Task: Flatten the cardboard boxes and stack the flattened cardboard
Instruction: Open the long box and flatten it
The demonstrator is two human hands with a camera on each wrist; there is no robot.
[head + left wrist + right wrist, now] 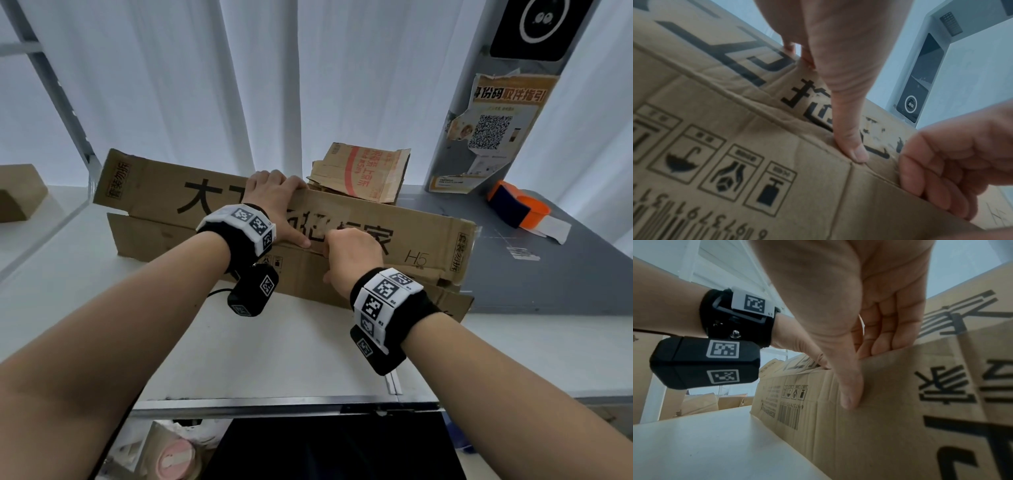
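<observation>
A long brown cardboard box [164, 202] printed with large black characters lies across the white table [267, 349]. My left hand [286, 209] holds its top panel, with fingers curled over the far edge and the thumb [853, 149] pressed on the near seam. Just to the right, my right hand [330, 262] pinches the edge of the near flap [900, 410]. Its fingers are tucked behind the flap and its thumb [849, 392] lies on the outside face. The box's side [725, 162] shows handling symbols and a barcode.
A small pile of flattened cardboard [363, 174] lies behind the box. To the right, an orange tape dispenser [519, 207] sits on a grey mat [555, 274] beside a grey post with a poster [493, 130]. Another brown box [17, 192] stands far left.
</observation>
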